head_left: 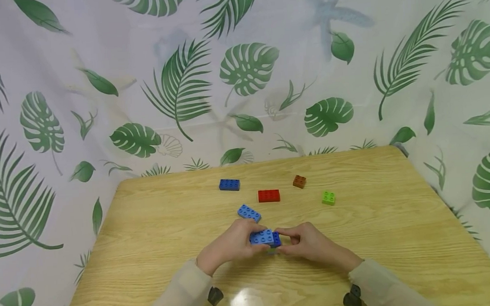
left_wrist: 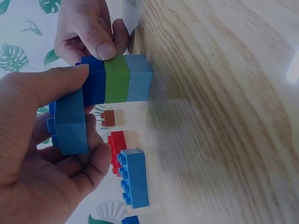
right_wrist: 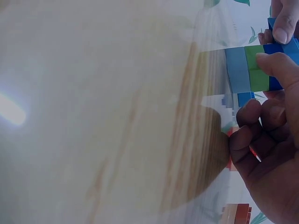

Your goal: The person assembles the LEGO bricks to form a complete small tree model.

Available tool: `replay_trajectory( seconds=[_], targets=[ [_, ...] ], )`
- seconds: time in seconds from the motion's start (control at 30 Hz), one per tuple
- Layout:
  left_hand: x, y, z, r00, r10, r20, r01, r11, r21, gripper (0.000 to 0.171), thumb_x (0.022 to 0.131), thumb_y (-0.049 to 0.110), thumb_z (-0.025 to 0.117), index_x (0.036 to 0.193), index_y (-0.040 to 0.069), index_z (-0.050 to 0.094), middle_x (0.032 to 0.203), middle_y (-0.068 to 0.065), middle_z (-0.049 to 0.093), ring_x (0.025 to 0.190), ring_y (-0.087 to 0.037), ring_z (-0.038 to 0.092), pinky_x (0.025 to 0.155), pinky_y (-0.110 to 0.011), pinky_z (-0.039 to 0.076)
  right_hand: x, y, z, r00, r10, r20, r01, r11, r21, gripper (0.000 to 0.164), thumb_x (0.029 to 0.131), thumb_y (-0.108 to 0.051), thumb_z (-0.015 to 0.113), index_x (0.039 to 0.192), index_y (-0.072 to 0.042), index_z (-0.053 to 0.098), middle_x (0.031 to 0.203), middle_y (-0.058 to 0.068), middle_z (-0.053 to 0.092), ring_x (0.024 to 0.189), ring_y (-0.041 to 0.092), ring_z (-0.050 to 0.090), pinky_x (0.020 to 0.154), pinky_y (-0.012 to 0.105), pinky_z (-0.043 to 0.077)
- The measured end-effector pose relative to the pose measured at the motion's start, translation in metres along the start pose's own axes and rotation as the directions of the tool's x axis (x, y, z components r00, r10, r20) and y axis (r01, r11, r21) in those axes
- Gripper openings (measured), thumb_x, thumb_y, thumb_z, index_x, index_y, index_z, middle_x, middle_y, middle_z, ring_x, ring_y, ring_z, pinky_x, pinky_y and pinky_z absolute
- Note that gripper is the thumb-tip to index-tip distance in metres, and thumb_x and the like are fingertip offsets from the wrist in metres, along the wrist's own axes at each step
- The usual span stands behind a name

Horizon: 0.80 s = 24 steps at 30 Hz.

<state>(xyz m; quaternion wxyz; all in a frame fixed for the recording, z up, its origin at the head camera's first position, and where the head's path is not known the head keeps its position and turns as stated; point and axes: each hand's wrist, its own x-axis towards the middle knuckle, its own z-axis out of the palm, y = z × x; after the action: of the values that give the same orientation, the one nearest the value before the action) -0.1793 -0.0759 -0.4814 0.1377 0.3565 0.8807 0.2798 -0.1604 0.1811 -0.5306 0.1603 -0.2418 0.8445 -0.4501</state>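
Observation:
My left hand grips a medium-blue brick between thumb and fingers. That brick sits at the top of a short stack and juts out to the left past a dark-blue brick. Below the dark-blue one come a green brick and a light-blue brick, the latter at the tabletop. From the other side my right hand pinches the stack, its thumb at the dark-blue and green bricks in the right wrist view. Its other fingers curl loosely below.
Just beyond my left hand lies a loose blue brick. Farther back on the wooden table are a red brick, another dark-blue brick, a small brown brick and a small lime brick. A leaf-patterned cloth hangs behind.

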Motion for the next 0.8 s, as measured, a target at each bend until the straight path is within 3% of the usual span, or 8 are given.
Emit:
replay_trajectory(
  seconds=[0.3, 0.5, 0.6, 0.8],
  targets=[
    [0.002, 0.0, 0.0, 1.0, -0.029, 0.012, 0.029, 1.0, -0.01, 0.043, 0.097, 0.027, 0.079, 0.132, 0.003, 0.073, 0.111, -0.006, 0.075, 0.084, -0.006, 0.052, 0.072, -0.018, 0.044, 0.0, 0.0, -0.001, 1.0, -0.003, -0.004, 0.003, 1.0, 0.009, 0.056, 0.097, -0.034, 0.078, 0.145, -0.008, 0.063, 0.058, -0.009, 0.046, 0.049, 0.0, 0.035, 0.049, 0.019, 0.033],
    [-0.001, -0.004, 0.007, 0.998, -0.064, -0.007, 0.064, 0.997, -0.049, 0.047, 0.097, 0.033, 0.079, 0.135, 0.007, 0.071, 0.133, -0.006, 0.073, 0.116, -0.013, 0.066, 0.098, -0.027, 0.053, -0.001, 0.002, 0.001, 1.0, 0.023, -0.002, -0.023, 1.0, -0.004, 0.057, 0.098, -0.035, 0.077, 0.146, -0.008, 0.062, 0.057, -0.01, 0.045, 0.049, 0.001, 0.035, 0.049, 0.018, 0.033],
    [-0.005, -0.008, 0.013, 0.995, -0.085, -0.046, 0.078, 0.987, -0.141, 0.048, 0.095, 0.033, 0.08, 0.137, 0.012, 0.07, 0.136, -0.005, 0.071, 0.123, -0.02, 0.066, 0.103, -0.034, 0.053, -0.001, 0.001, 0.001, 1.0, 0.03, -0.001, -0.03, 0.999, -0.012, 0.057, 0.097, -0.036, 0.077, 0.146, -0.01, 0.062, 0.058, -0.01, 0.045, 0.05, 0.001, 0.035, 0.05, 0.019, 0.033],
    [-0.008, -0.014, 0.023, 0.983, -0.138, -0.118, 0.09, 0.935, -0.343, 0.043, 0.092, 0.029, 0.084, 0.13, 0.016, 0.07, 0.129, -0.004, 0.071, 0.114, -0.017, 0.065, 0.097, -0.035, 0.054, 0.002, 0.002, -0.004, 0.999, 0.046, 0.028, -0.046, 0.999, 0.004, 0.059, 0.096, -0.036, 0.079, 0.146, -0.01, 0.063, 0.067, -0.007, 0.055, 0.057, 0.003, 0.043, 0.055, 0.02, 0.039]
  ],
)
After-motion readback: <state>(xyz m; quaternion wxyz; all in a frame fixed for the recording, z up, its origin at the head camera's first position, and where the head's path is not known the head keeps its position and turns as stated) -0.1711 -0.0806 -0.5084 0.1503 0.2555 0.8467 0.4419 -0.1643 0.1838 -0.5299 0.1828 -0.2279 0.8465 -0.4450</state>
